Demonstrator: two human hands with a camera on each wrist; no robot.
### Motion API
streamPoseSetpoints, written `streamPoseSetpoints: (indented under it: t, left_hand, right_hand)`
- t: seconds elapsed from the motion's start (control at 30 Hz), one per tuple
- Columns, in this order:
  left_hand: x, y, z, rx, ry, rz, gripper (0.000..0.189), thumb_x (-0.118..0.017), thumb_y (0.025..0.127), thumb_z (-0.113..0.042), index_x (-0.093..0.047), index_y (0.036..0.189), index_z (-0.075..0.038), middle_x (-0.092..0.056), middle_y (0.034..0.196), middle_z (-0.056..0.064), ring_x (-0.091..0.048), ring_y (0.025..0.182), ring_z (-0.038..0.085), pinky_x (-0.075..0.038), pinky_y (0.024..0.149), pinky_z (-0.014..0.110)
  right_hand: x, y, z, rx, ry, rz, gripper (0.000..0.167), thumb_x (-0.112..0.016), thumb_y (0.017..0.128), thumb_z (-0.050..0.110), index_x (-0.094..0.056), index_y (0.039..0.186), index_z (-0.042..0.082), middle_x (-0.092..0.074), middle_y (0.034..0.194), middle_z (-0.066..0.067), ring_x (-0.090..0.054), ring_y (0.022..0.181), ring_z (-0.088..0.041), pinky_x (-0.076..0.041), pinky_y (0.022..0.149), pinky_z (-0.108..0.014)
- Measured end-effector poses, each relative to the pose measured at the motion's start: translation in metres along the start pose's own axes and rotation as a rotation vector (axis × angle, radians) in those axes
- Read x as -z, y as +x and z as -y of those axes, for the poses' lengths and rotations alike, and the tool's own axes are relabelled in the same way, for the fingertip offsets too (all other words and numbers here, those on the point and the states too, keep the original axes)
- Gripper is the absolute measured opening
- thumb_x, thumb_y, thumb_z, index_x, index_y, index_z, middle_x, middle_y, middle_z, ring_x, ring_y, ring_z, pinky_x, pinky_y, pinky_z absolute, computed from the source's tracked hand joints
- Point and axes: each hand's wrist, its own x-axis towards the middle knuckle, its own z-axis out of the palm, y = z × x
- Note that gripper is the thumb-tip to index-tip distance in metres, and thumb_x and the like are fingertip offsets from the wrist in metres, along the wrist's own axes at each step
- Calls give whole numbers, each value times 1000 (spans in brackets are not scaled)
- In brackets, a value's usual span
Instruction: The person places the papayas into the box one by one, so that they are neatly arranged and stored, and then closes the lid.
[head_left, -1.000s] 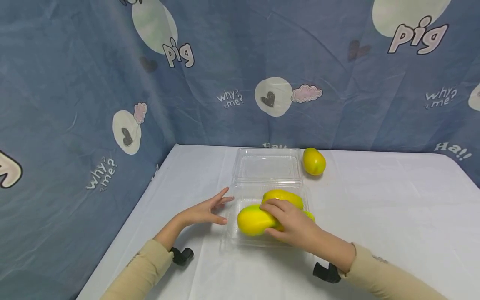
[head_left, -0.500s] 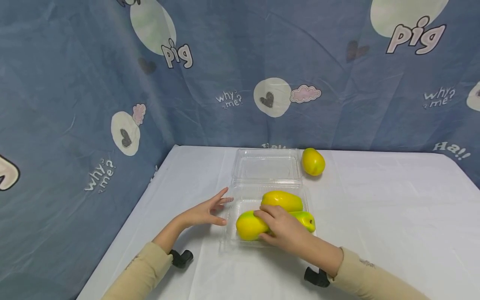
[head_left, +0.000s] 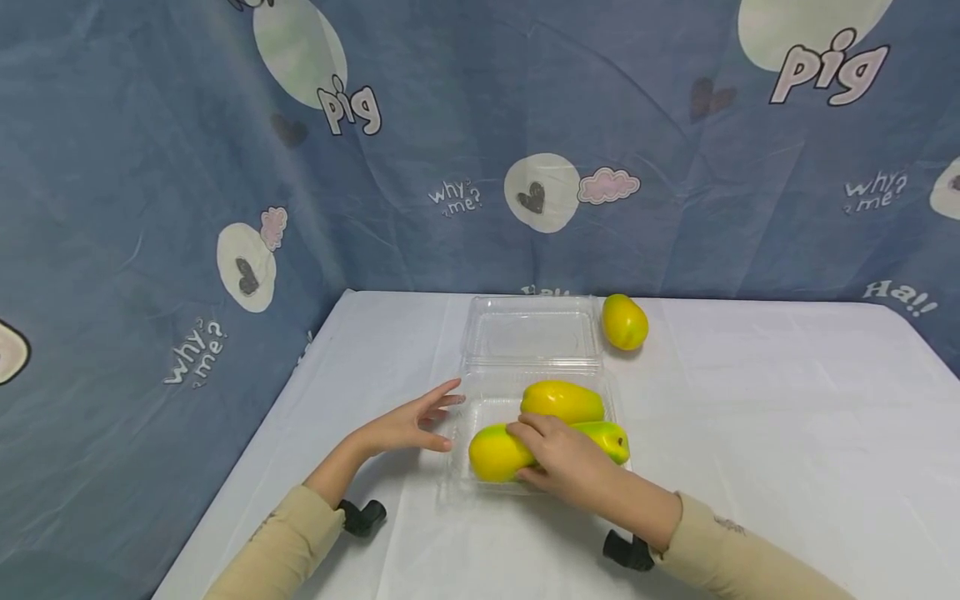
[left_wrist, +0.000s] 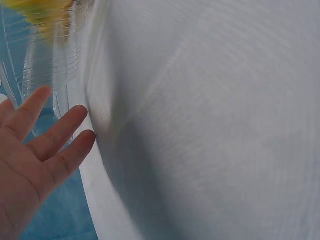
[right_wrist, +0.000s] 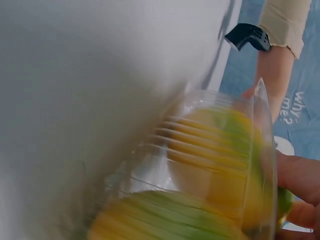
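A clear plastic clamshell box lies on the table with its lid folded back. My right hand curls over a yellow mango in the front left of the box. Another yellow mango lies behind it, and a greener mango sits at the right, partly hidden by the hand. The right wrist view shows mangoes through the box's ribbed wall. My left hand is beside the box's left edge, fingers spread; in the left wrist view the fingers hold nothing.
One more yellow mango rests on the white-covered table, just right of the lid. A blue printed curtain hangs behind the table and along its left. A black wrist mount is on the right wrist.
My right hand has moved left and down with its mango, settling it in the front of the box. The greener mango at right has come into fuller view. The left hand stays about the same.
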Motion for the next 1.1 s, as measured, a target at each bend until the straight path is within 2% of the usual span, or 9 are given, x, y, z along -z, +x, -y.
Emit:
streamPoseSetpoints:
  t: [0.3,0.6,0.77,0.97,1.1]
  left_hand:
    - [0,1,1,9,-14,-3,90,-67,82,-18,-6,149,-18,-27,148,13,-32,129,38,-26,105,51]
    - [0,1,0,31,-34,-6,97,-71,79,-24,-4,149,-21,-28,148,10,-33,130,36,-27,105,50]
    - [0,2,2,34,-27,-7,97,-71,79,-25,-3,149,-22,-28,148,11,-33,129,36,-28,104,51]
    - [0,1,2,34,-36,-7,97,-71,79,-24,-4,149,-23,-28,148,10,-34,129,35,-27,105,50]
    - [1,2,0,43,-38,-4,98,-72,78,-23,-4,149,-24,-28,148,8,-33,130,34,-26,106,50]
  right_hand:
    - [3,5,-1,28,31,72,48,-76,75,20,-54,115,8,-58,108,-7,-60,89,-17,-51,77,-28]
    - [3,7,2,10,34,128,46,-74,76,18,-54,116,9,-58,107,-6,-59,86,-16,-51,75,-27]
    - [3,7,2,17,17,134,46,-74,76,18,-54,116,9,-58,105,-6,-59,87,-16,-51,76,-28]
    - [9,6,1,-14,42,167,45,-73,77,20,-55,117,8,-58,113,-9,-59,98,-20,-50,83,-32]
    - [21,3,-5,6,57,135,42,-72,78,18,-56,115,6,-58,114,-11,-59,98,-22,-51,80,-32]
